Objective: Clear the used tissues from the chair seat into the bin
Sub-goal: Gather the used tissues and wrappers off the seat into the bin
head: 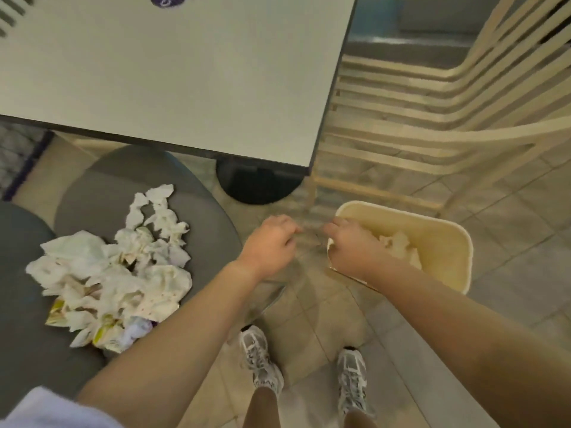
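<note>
A heap of crumpled white used tissues (114,273), mixed with some yellow-printed wrappers, lies on the grey chair seat (204,217) at the left. The cream plastic bin (445,239) stands on the floor at the right, with a few tissues (398,245) inside it. My left hand (272,242) hovers over the floor between the seat and the bin, its fingers curled in and nothing visible in them. My right hand (352,245) hangs over the bin's left rim, back upward and fingers pointing down. Its palm is hidden.
A white table (173,72) with a dark edge overhangs the far side of the seat, on a black round base (256,183). A pale wooden slatted chair (432,103) stands behind the bin. My two feet in grey trainers (262,356) rest on the tiled floor.
</note>
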Demonstrator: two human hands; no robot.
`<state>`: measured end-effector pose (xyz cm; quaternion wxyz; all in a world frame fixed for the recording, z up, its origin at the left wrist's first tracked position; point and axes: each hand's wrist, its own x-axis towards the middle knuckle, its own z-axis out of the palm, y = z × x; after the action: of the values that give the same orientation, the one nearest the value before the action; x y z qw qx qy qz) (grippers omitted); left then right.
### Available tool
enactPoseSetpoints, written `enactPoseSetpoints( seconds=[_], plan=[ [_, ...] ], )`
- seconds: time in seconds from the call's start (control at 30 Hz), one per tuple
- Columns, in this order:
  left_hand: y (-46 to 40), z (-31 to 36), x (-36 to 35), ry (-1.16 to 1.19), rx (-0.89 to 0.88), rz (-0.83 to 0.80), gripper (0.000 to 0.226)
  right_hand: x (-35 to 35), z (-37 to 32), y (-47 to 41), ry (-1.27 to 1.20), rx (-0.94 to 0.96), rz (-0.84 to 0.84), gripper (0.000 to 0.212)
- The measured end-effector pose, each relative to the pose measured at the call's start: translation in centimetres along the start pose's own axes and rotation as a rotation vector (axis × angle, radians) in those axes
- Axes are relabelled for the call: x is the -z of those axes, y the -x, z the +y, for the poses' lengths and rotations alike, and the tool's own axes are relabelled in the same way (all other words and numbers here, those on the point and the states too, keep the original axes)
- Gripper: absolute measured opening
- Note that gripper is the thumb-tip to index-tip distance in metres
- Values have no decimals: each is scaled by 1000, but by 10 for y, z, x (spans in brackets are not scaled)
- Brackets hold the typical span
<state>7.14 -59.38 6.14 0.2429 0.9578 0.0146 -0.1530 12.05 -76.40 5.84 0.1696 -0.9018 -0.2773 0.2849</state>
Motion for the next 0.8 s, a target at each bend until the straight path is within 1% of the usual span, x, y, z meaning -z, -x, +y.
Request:
enactPoseSetpoints(
  seconds=[0.1,0.27,0.4,0.53,0.63,0.7,0.8],
  plan=[
    [23,-52,21,-10,79,52,32,-11,-50,-32,11,98,-33,44],
    [58,-134,48,-43,203,125,40,-36,-128,-82,30,156,-57,43],
    [78,-201,65,-48,273,178,29,-61,-183,-131,70,224,-59,42],
    [85,-270,83,-21,313,243,31,-78,-233,-184,134,254,-61,39],
    [81,-324,94,-64,331,232,39,-88,-266,-224,180,258,-77,39],
    [75,-353,102,-129,339,210,45,-95,-280,-246,181,269,-45,39],
    [63,-395,111,-230,327,186,52,-110,-298,-280,259,298,-9,39]
  ],
)
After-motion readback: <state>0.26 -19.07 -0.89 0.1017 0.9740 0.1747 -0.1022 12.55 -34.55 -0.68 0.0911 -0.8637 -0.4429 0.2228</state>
